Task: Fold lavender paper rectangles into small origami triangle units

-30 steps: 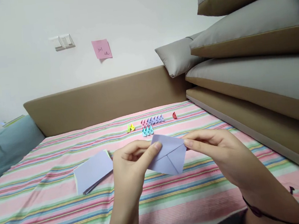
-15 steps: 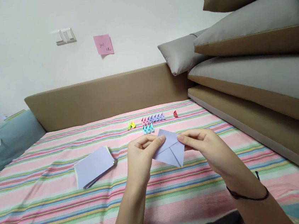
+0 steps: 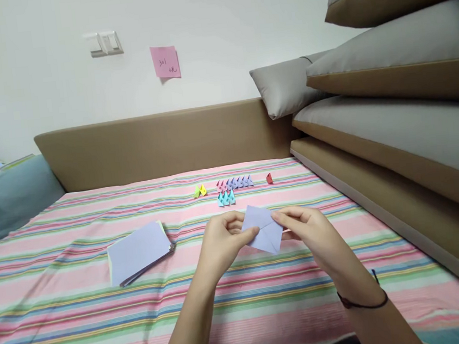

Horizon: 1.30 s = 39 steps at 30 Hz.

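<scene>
Between my two hands a lavender sheet of origami paper (image 3: 267,239) is held up above the striped cloth, folded into a small square with crease lines across its face. My left hand (image 3: 226,243) pinches its left side, the thumb lying on the front. At the upper right edge, my right hand (image 3: 303,224) grips it between thumb and fingers; a dark cord bracelet circles that wrist. Beyond the hands stand small folded paper pieces: a pink and lavender row (image 3: 234,183), a light blue row (image 3: 226,198), two yellow-green ones (image 3: 200,191) and a red one (image 3: 269,178).
A stack of lavender paper (image 3: 139,251) lies on the striped cloth (image 3: 84,318) to the left. Grey-brown cushions (image 3: 391,75) are piled at the right. A brown padded board (image 3: 161,146) runs along the wall, beneath a pink sticky note (image 3: 165,62).
My left thumb has slid down and inward over the paper's face. The paper has turned slightly and its folds lie differently. The camera view has shifted a little.
</scene>
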Tool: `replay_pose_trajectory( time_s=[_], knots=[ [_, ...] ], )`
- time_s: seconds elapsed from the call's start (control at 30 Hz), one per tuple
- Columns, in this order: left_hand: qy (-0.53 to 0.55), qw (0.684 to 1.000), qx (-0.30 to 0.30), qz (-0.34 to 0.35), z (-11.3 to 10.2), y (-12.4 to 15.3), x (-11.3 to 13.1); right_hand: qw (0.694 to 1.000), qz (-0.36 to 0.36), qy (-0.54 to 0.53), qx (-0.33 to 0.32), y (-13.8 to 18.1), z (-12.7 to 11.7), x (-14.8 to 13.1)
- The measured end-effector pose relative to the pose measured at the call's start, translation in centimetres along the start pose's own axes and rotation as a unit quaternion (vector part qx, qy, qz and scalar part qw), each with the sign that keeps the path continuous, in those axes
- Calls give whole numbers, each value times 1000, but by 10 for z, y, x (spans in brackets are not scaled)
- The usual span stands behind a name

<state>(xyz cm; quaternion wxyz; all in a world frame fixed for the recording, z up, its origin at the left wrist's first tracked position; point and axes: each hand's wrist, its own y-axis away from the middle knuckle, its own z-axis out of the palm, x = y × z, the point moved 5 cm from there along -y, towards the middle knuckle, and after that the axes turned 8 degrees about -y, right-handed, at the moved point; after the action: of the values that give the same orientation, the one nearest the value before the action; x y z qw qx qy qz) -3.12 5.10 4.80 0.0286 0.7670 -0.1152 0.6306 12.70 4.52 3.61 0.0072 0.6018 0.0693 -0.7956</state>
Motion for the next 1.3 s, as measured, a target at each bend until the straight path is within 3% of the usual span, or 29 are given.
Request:
replay_pose_trajectory(
  time_s=[0.33,0.47,0.63,0.8,1.03,1.3],
  knots=[
    [-9,1000,-6,-10,12,-22,-46,998,14,56,31,-17,-8,40],
    [15,999,7,-45,-4,-29,-58,996,24,39,78,-22,-24,45],
    [56,994,78,-41,-26,-31,-65,988,17,15,151,-24,-38,49],
    [153,984,-15,-95,2,-28,-82,992,57,29,105,-26,-22,66],
    [143,983,18,-117,-1,-29,-100,991,124,-47,37,-29,-8,86],
    [203,970,20,-134,7,-29,-105,993,96,-39,59,-30,-8,88]
  ],
)
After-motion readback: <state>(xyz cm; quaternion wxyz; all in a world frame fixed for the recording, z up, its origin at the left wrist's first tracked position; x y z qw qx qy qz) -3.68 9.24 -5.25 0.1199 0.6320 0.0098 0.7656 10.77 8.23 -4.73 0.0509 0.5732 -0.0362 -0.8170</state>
